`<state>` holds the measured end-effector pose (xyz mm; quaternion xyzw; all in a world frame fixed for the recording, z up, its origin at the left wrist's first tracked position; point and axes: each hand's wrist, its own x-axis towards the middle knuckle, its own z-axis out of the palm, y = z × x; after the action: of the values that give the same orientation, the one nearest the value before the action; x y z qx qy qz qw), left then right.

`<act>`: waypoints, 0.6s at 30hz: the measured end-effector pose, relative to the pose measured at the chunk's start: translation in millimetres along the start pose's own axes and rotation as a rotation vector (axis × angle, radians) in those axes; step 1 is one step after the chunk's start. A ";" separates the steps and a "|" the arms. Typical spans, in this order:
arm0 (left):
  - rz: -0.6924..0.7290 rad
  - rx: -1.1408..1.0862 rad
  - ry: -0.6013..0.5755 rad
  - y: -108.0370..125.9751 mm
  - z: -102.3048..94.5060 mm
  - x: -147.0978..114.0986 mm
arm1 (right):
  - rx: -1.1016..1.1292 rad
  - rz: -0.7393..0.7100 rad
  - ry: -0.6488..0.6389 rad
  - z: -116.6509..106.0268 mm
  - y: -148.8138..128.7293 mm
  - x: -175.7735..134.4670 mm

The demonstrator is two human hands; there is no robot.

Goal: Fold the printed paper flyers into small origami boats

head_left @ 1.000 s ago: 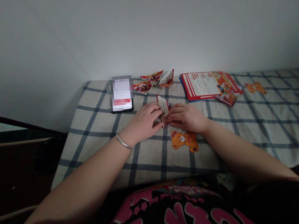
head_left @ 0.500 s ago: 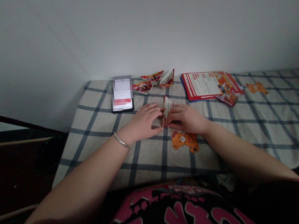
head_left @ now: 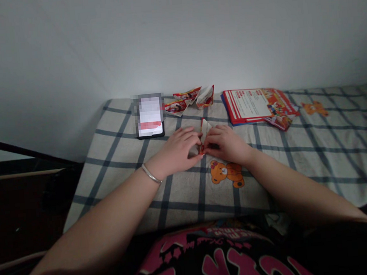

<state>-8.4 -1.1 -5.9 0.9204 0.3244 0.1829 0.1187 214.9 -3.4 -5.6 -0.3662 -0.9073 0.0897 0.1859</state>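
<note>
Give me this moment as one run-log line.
left hand: fingers on folded paper | right hand: fingers on folded paper | beyond: phone, folded pieces, printed stack | under: checked cloth

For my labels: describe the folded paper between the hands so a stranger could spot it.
On the checked cloth, look beyond the nearer printed bear, between the left hand and the right hand. The small folded paper there is whitish with red at its near end. Unlike the folded pieces near the wall and the stack of sheets, it is being handled.
</note>
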 end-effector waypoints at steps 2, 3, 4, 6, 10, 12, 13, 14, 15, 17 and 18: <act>-0.011 0.006 0.015 2.2 1.3 1.1 | -0.008 0.004 0.005 0.9 -0.4 0.3; -0.017 0.009 0.021 3.1 2.0 1.7 | -0.012 0.006 0.008 1.2 -0.6 0.4; -0.023 0.012 0.028 3.7 2.7 2.4 | -0.016 0.010 0.011 1.6 -0.9 0.5; -0.032 0.015 0.045 4.1 3.6 3.5 | -0.022 0.018 0.016 1.9 -1.5 0.6; -0.039 0.008 0.047 3.2 4.0 4.2 | -0.023 0.030 0.044 2.0 -2.5 -0.1; -0.046 0.007 0.029 3.4 4.1 3.6 | -0.007 0.031 0.079 2.2 -2.6 -0.6; -0.048 0.009 0.027 3.7 4.3 3.2 | 0.005 0.033 0.096 2.4 -2.6 -0.8; -0.051 0.011 0.030 4.0 4.7 2.7 | 0.016 0.037 0.108 2.6 -2.7 -1.0; -0.053 0.014 0.035 4.4 5.2 2.3 | 0.026 0.042 0.114 2.8 -2.7 -1.1; -0.056 0.016 0.043 5.1 6.0 1.7 | 0.040 0.052 0.113 3.4 -2.9 -1.2; -0.058 0.014 0.043 5.3 6.2 1.6 | 0.045 0.052 0.113 3.7 -3.1 -1.3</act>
<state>-1.8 -4.7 -9.4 0.9073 0.3548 0.1969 0.1106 212.3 -6.6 -8.5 -0.3897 -0.8834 0.0943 0.2426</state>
